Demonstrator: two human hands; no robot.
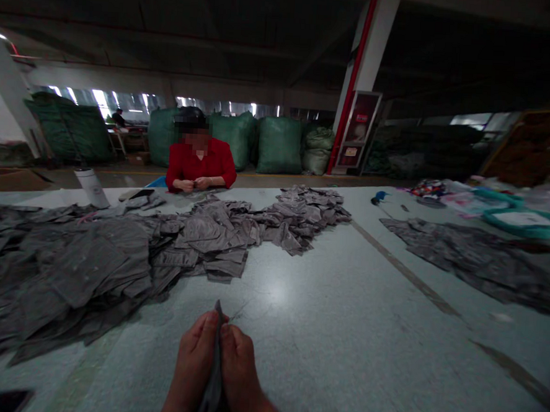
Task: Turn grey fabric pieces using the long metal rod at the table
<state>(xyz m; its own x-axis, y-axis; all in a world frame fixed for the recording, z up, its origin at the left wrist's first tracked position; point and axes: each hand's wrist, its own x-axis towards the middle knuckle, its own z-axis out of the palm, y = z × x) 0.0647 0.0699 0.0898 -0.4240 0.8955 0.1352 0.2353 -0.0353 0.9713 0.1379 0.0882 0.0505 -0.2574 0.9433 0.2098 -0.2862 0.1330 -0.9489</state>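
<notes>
My left hand (194,362) and my right hand (239,368) are pressed together at the near edge of the table, fingers closed. Between them they pinch a folded grey fabric piece (215,376), whose tip sticks up above the fingertips. A thin thread trails from that tip to the right. A large heap of similar grey fabric pieces (114,252) lies to the left, close to my left hand.
The pale table (324,321) stretches ahead. More grey pieces lie at the far middle (302,217) and at the right (477,259). A person in red (200,164) sits across the table, hands together. A white cup (91,186) stands far left. Green sacks (279,144) line the back.
</notes>
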